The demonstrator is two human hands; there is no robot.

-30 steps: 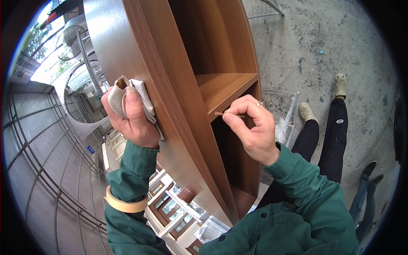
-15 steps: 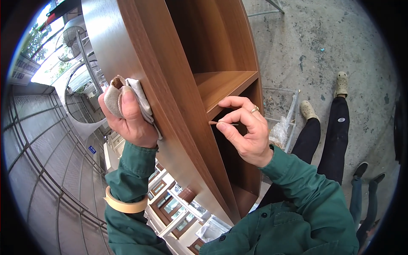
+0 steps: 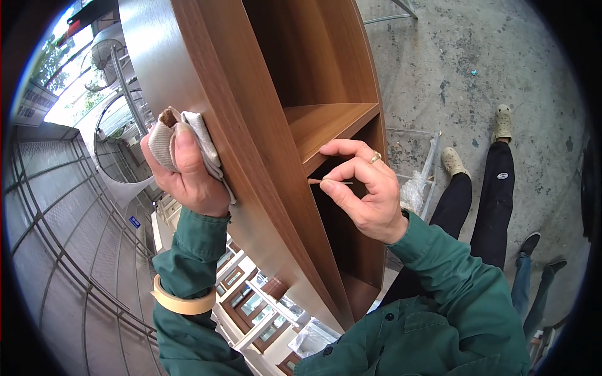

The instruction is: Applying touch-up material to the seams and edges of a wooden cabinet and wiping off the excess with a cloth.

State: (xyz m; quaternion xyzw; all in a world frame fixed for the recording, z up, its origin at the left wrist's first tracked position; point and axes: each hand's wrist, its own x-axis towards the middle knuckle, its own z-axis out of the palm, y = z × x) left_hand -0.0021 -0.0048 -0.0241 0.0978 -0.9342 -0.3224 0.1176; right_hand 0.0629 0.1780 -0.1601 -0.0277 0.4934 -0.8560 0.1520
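Observation:
A brown wood-grain shelf unit (image 3: 219, 94) with open compartments runs through the middle of the view. My left hand (image 3: 191, 172) is closed around a folded, pale ribbed cloth (image 3: 204, 141) with a brown stain at its top, resting against the unit's outer side. Between thumb and fingers, my right hand (image 3: 370, 191) pinches a thin stick with a brown tip (image 3: 313, 181). That tip is at the front edge of an upright panel, just below a shelf board (image 3: 335, 128). Whether it touches the wood is hard to tell.
A roll of beige tape (image 3: 185, 304) circles my left sleeve. Wire mesh fencing (image 3: 63, 207) stands at left, below a large fan (image 3: 110, 47). Right of the unit, a metal frame holds clear plastic wrap (image 3: 414, 191) on the concrete floor (image 3: 489, 56). Another person's legs (image 3: 523, 282) show at lower right.
My left hand and the cloth have shifted very slightly up and left in view. The other person's feet at right have moved a little. My right hand's pinch looks unchanged.

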